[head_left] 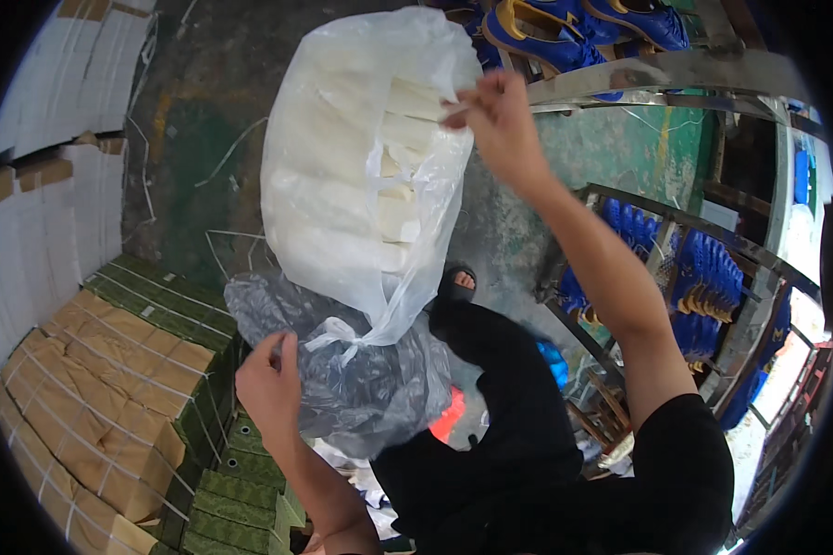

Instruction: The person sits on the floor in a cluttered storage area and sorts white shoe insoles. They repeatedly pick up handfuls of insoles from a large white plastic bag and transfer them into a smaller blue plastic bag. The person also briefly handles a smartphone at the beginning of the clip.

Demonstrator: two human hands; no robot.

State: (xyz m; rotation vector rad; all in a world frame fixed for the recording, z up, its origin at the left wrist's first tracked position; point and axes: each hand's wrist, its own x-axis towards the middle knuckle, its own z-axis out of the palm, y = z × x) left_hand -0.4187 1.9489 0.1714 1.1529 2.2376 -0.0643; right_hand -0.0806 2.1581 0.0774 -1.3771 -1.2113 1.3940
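Observation:
A big translucent white plastic bag stands in front of me, packed with several cream-white pieces that show in a row through a gap or thinner part on its right side. Its lower end gathers into a white knot. That end lies over a crumpled grey translucent plastic bag. My right hand is at the white bag's upper right edge, fingers curled together and slightly blurred. At the grey bag's left edge is my left hand, its thumb and fingers bent into a pinch. What either hand holds is too small to make out.
Strapped stacks of brown-paper-topped green boxes rise at the left, with white cartons beyond. Metal racks of blue shoes stand at the right. Loose straps lie on the green floor. My sandalled foot is below the bag.

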